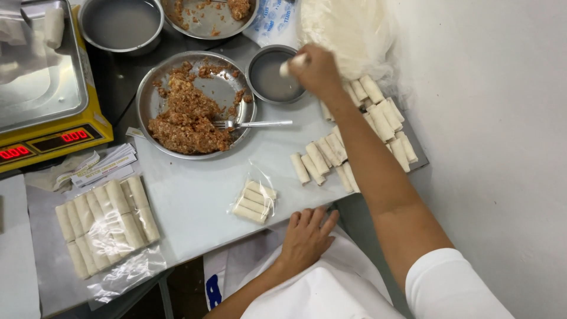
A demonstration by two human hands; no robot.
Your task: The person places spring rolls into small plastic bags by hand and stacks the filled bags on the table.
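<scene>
**Roll Poised Over the Small Bowl**

The right hand (318, 71) reaches far up the frame, arm stretched long, fingers pinched round a pale, finger-sized wrapped roll (292, 65). One end of the roll hangs over the small round metal bowl of cloudy liquid (269, 75), likely kept there for wetting the wrapper edge. The left hand (304, 239) lies low at centre, fingers spread flat on the white-clothed lap, holding nothing. Just right of the bowl, a heap of finished pale rolls (366, 127) sits within easy reach. At centre, a wide metal pan of brown minced filling (188, 118) carries a fork (254, 124). A small clear bag of rolls (254, 201) lies on the grey desk (195, 201).
</scene>
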